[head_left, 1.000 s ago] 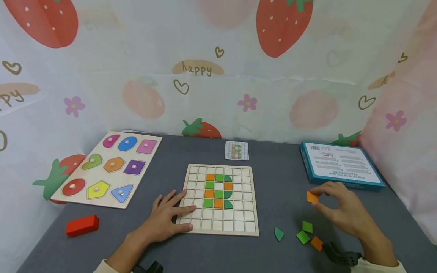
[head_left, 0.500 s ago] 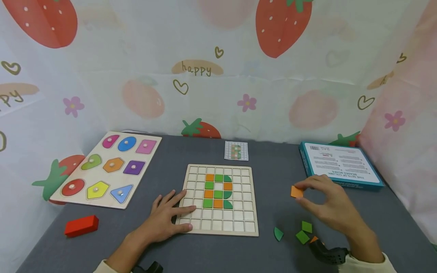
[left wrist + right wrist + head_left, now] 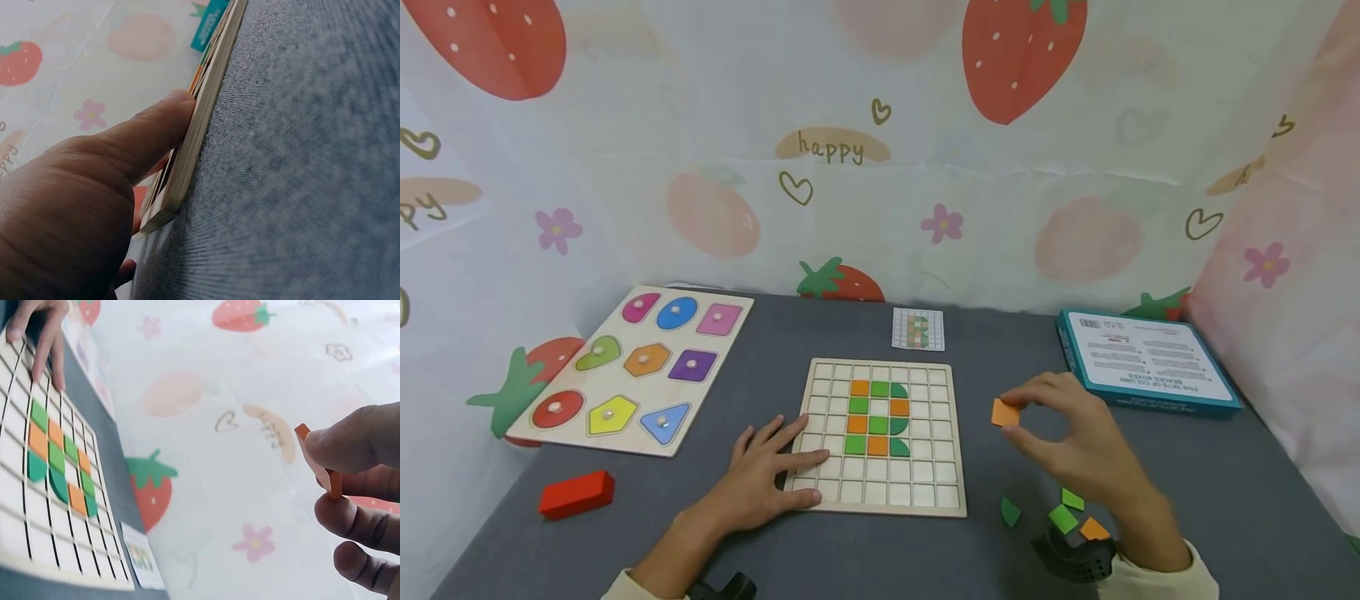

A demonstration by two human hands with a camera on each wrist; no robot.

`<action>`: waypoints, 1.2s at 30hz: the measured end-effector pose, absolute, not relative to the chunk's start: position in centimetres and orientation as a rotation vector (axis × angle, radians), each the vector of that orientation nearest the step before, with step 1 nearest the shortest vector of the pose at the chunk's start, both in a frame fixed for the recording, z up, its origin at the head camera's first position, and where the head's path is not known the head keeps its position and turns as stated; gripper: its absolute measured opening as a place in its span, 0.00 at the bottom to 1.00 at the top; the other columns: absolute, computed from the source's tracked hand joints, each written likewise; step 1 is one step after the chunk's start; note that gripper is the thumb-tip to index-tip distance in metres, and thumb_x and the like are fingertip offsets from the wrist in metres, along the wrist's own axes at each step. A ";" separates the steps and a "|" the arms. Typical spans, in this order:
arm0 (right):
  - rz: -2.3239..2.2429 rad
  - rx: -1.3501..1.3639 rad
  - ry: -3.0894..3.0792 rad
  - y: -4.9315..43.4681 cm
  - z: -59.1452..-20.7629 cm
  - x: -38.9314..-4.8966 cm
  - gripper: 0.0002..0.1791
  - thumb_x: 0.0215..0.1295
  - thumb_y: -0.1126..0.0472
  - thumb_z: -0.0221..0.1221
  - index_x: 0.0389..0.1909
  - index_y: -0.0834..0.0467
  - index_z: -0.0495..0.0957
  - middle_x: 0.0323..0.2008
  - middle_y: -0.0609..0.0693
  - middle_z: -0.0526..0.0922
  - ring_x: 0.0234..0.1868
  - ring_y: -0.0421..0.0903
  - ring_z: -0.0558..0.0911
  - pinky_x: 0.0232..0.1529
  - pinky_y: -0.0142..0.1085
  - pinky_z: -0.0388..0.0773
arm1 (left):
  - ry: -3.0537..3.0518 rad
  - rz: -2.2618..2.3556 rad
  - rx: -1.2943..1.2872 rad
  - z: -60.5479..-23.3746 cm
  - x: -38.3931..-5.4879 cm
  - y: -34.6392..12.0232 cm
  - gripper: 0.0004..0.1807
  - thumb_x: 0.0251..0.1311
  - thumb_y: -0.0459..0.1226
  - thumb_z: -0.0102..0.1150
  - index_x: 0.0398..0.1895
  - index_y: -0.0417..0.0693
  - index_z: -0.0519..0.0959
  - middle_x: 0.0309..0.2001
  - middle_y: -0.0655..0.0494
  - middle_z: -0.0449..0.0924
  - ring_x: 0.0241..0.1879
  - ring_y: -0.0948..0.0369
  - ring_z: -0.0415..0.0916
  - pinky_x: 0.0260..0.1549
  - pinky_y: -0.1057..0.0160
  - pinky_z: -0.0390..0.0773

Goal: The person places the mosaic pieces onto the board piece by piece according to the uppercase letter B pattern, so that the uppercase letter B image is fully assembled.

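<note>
An orange square tile (image 3: 1005, 412) is pinched between the thumb and fingers of my right hand (image 3: 1078, 433), above the table to the right of the wooden grid board (image 3: 936, 496). In the right wrist view the same tile (image 3: 319, 464) shows edge-on. My left hand (image 3: 763, 487) lies spread on the board's left edge, its fingers straight; in the left wrist view the thumb (image 3: 150, 134) presses on the rim. Orange squares, green squares (image 3: 858, 405) and dark green rounded pieces (image 3: 898, 426) sit in the board's middle cells. One white cell (image 3: 878, 407) lies among them.
Near my right wrist lie loose green tiles (image 3: 1063, 519), an orange tile (image 3: 1094, 529) and a dark green piece (image 3: 1011, 512). A pattern card (image 3: 917, 329) lies behind the board. A blue box (image 3: 1150, 362), a shape puzzle (image 3: 632, 371) and a red block (image 3: 576, 494) flank it.
My right hand has moved left with the orange tile, from near the blue box toward the grid board. The left hand has stayed on the board's edge.
</note>
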State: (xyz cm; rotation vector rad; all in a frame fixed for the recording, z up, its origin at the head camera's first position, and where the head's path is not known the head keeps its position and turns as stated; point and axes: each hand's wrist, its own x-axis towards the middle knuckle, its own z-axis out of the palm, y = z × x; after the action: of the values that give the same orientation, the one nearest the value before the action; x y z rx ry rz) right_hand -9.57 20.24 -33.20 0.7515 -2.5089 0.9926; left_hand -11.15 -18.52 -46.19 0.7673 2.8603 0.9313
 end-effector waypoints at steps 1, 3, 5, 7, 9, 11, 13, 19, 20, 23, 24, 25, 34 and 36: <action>1.000 0.749 -2.510 19.9 -33.2 -9.6 0.16 0.52 0.68 0.71 0.43 0.56 0.83 0.40 0.38 0.78 0.43 0.40 0.70 0.41 0.40 0.69 | 2.861 0.937 0.772 -46.2 -11.2 -18.5 0.30 0.54 0.59 0.64 0.60 0.60 0.79 0.72 0.47 0.56 0.70 0.38 0.44 0.59 0.30 0.34; 1.020 0.752 -2.503 19.3 -33.2 -9.6 0.16 0.53 0.67 0.71 0.43 0.55 0.83 0.40 0.38 0.78 0.43 0.40 0.70 0.41 0.41 0.69 | 2.866 0.943 0.782 -46.2 -11.2 -18.5 0.30 0.54 0.58 0.64 0.60 0.60 0.79 0.72 0.46 0.57 0.70 0.37 0.44 0.58 0.30 0.34; 1.040 0.757 -2.488 18.7 -33.3 -9.7 0.16 0.53 0.67 0.71 0.43 0.55 0.83 0.40 0.38 0.78 0.43 0.41 0.70 0.41 0.42 0.69 | 2.866 0.945 0.783 -46.3 -11.2 -18.6 0.30 0.54 0.58 0.64 0.60 0.60 0.79 0.72 0.46 0.56 0.70 0.37 0.44 0.58 0.30 0.34; 1.067 0.768 -2.470 18.1 -33.4 -9.7 0.16 0.53 0.68 0.71 0.43 0.55 0.83 0.40 0.38 0.78 0.43 0.42 0.70 0.41 0.42 0.68 | 2.867 0.940 0.781 -46.3 -11.2 -18.6 0.30 0.54 0.59 0.64 0.60 0.60 0.79 0.72 0.47 0.56 0.70 0.37 0.44 0.58 0.30 0.34; 1.091 0.782 -2.453 17.5 -33.5 -9.8 0.16 0.53 0.68 0.71 0.44 0.55 0.83 0.40 0.39 0.78 0.43 0.43 0.70 0.42 0.43 0.68 | 2.862 0.931 0.770 -46.4 -11.2 -18.7 0.30 0.54 0.59 0.64 0.60 0.61 0.79 0.72 0.48 0.56 0.71 0.38 0.43 0.59 0.30 0.34; 1.110 0.789 -2.442 16.8 -33.6 -9.8 0.16 0.53 0.68 0.71 0.44 0.56 0.83 0.40 0.39 0.79 0.43 0.43 0.70 0.42 0.44 0.69 | 2.860 0.925 0.763 -46.5 -11.2 -18.7 0.31 0.54 0.59 0.64 0.60 0.61 0.79 0.73 0.48 0.56 0.71 0.39 0.43 0.59 0.30 0.33; 1.132 0.789 -2.439 16.1 -33.9 -9.9 0.16 0.53 0.68 0.71 0.43 0.56 0.84 0.40 0.39 0.79 0.44 0.43 0.70 0.42 0.45 0.69 | 2.857 0.921 0.760 -46.6 -11.2 -18.7 0.31 0.54 0.60 0.63 0.61 0.62 0.79 0.73 0.49 0.55 0.71 0.39 0.43 0.59 0.30 0.33; 1.200 0.781 -2.450 14.3 -34.7 -10.2 0.15 0.54 0.65 0.71 0.43 0.56 0.84 0.42 0.39 0.79 0.45 0.43 0.70 0.44 0.47 0.71 | 2.864 0.932 0.762 -46.5 -11.2 -18.6 0.31 0.54 0.59 0.64 0.60 0.62 0.79 0.73 0.49 0.56 0.71 0.39 0.43 0.59 0.31 0.33; 1.211 0.788 -2.448 14.0 -34.8 -10.2 0.15 0.54 0.65 0.71 0.44 0.56 0.84 0.42 0.39 0.79 0.45 0.43 0.71 0.44 0.47 0.71 | 2.866 0.933 0.763 -46.5 -11.2 -18.6 0.31 0.54 0.59 0.64 0.60 0.62 0.79 0.72 0.49 0.56 0.71 0.39 0.44 0.59 0.30 0.34; 1.241 0.810 -2.433 13.2 -35.4 -10.4 0.15 0.54 0.64 0.71 0.43 0.56 0.84 0.42 0.40 0.79 0.44 0.43 0.71 0.43 0.46 0.72 | 2.872 0.926 0.767 -46.4 -11.2 -18.6 0.31 0.53 0.59 0.65 0.60 0.61 0.79 0.72 0.48 0.56 0.71 0.39 0.44 0.59 0.30 0.34; 1.250 0.815 -2.427 12.9 -35.6 -10.5 0.14 0.54 0.64 0.71 0.43 0.56 0.84 0.42 0.40 0.79 0.44 0.43 0.71 0.43 0.46 0.72 | 2.873 0.923 0.768 -46.4 -11.2 -18.6 0.31 0.53 0.59 0.65 0.60 0.61 0.79 0.72 0.49 0.56 0.71 0.39 0.44 0.59 0.30 0.34; 1.258 0.820 -2.422 12.6 -35.8 -10.6 0.14 0.54 0.64 0.71 0.43 0.57 0.84 0.42 0.41 0.79 0.44 0.42 0.71 0.43 0.46 0.72 | 2.874 0.922 0.768 -46.4 -11.2 -18.6 0.31 0.53 0.59 0.64 0.60 0.61 0.79 0.72 0.49 0.56 0.71 0.39 0.44 0.59 0.31 0.34; 1.334 0.822 -2.407 10.5 -38.5 -11.5 0.16 0.55 0.63 0.71 0.46 0.59 0.84 0.42 0.42 0.80 0.45 0.43 0.74 0.43 0.44 0.73 | 2.876 0.924 0.770 -46.4 -11.2 -18.6 0.31 0.53 0.60 0.64 0.60 0.61 0.79 0.73 0.48 0.56 0.71 0.39 0.43 0.60 0.31 0.34; 1.350 0.815 -2.409 10.1 -39.0 -11.7 0.17 0.54 0.63 0.72 0.45 0.58 0.84 0.41 0.41 0.81 0.45 0.43 0.75 0.43 0.43 0.74 | 2.875 0.928 0.771 -46.4 -11.2 -18.6 0.31 0.53 0.59 0.65 0.60 0.61 0.79 0.73 0.48 0.56 0.71 0.39 0.43 0.60 0.31 0.33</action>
State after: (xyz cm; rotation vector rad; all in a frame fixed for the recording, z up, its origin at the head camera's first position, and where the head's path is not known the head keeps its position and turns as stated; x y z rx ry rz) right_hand -11.70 10.06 -39.04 0.8153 -2.4093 1.3499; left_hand -11.22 -18.59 -46.39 0.7709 2.8751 0.9284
